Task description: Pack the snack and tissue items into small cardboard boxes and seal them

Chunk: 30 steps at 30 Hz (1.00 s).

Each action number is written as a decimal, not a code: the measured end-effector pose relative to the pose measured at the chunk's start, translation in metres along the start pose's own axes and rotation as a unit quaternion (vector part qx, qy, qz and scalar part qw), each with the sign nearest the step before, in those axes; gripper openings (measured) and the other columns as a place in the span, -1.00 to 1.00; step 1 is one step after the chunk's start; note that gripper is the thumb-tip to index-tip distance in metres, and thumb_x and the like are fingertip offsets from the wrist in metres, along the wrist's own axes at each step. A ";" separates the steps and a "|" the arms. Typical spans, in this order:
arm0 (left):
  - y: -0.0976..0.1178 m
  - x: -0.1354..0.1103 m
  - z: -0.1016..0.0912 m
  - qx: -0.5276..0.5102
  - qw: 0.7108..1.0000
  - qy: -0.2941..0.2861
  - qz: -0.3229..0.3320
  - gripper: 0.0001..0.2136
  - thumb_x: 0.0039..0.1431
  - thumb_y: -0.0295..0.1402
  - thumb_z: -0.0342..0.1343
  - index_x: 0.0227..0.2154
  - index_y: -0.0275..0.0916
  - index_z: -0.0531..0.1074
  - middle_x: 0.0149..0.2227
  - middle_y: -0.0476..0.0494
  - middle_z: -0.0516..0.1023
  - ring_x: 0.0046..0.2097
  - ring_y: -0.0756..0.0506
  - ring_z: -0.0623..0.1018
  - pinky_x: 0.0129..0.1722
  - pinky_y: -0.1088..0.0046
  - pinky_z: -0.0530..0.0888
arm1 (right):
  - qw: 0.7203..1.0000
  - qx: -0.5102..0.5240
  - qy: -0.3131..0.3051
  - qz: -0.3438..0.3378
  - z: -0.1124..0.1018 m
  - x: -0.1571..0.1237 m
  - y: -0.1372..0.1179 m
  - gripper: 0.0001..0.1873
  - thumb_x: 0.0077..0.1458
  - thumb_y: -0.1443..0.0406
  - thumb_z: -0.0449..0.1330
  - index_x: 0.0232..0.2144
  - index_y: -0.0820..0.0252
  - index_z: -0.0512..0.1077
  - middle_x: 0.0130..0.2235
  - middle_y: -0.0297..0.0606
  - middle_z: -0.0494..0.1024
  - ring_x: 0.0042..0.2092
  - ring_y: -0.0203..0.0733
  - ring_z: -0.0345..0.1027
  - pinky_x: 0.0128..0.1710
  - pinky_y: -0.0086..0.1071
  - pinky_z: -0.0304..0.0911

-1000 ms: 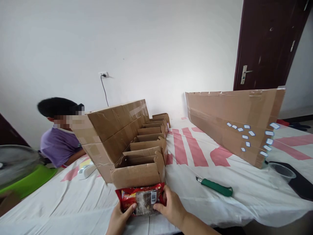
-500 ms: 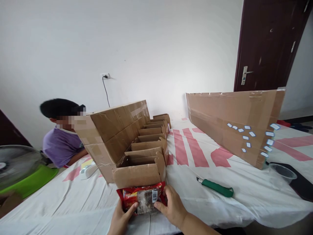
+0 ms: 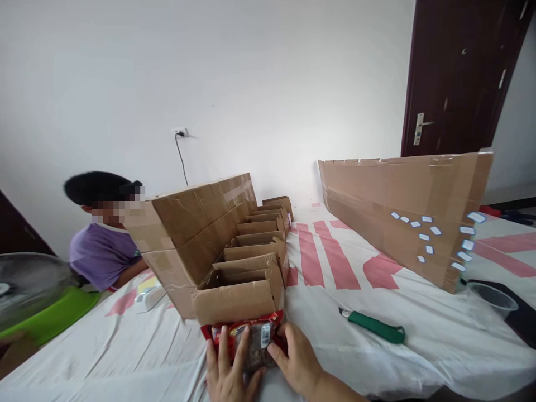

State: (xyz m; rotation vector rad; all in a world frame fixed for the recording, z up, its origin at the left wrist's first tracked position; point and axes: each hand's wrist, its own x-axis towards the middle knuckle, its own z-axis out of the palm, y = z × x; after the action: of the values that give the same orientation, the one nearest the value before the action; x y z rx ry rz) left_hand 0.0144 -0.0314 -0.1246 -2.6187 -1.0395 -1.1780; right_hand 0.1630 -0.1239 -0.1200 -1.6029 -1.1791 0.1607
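Note:
A red food packet with a barcode lies in front of the nearest cardboard box, its dark contents showing through the wrapper. Across the left part of it my left hand rests with fingers spread and laid flat on top. My right hand grips the packet's right end, thumb on the near face and fingers curled at the corner. The nearest open cardboard box stands right behind the packet. To the right lies a green utility knife, touched by neither hand.
More open boxes run back in a row beside a tall cardboard wall. A cardboard panel with small labels stands at right, near a clear plastic tub. A person in a purple shirt sits at left behind a fan.
My left hand has moved from gripping the packet's left edge to lying with spread fingers on top of it. My right hand keeps its hold at the other end.

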 end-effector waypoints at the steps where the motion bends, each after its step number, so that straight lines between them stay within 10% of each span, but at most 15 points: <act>1: -0.001 0.003 0.002 -0.001 1.000 0.000 0.002 -0.45 0.08 -0.32 0.13 0.18 -0.04 0.25 0.41 -0.02 -0.30 0.37 -0.43 -0.21 0.24 -0.16 0.06 | 1.000 -0.002 0.007 -0.007 0.002 0.000 0.002 -0.84 0.11 0.26 0.15 -0.23 0.15 0.32 -0.22 -0.19 0.48 -0.16 -0.07 0.37 -0.15 -0.26 0.27; 30: -0.004 0.059 0.037 -0.046 0.999 -0.022 0.008 -0.41 0.00 -0.34 0.22 0.15 -0.17 0.26 0.39 -0.22 -0.20 0.36 -0.46 -0.31 0.22 -0.17 0.09 | 0.998 -0.037 0.056 -0.017 0.010 0.002 0.013 -0.65 -0.16 0.54 0.11 -0.27 0.14 0.28 -0.20 -0.22 0.35 -0.13 -0.09 0.30 -0.09 -0.17 0.30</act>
State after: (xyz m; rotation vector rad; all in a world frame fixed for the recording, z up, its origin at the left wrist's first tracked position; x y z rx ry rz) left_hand 0.0631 0.0159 -0.1102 -2.7288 -0.9920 -1.1982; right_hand 0.1656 -0.1151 -0.1341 -1.6339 -1.1363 0.0061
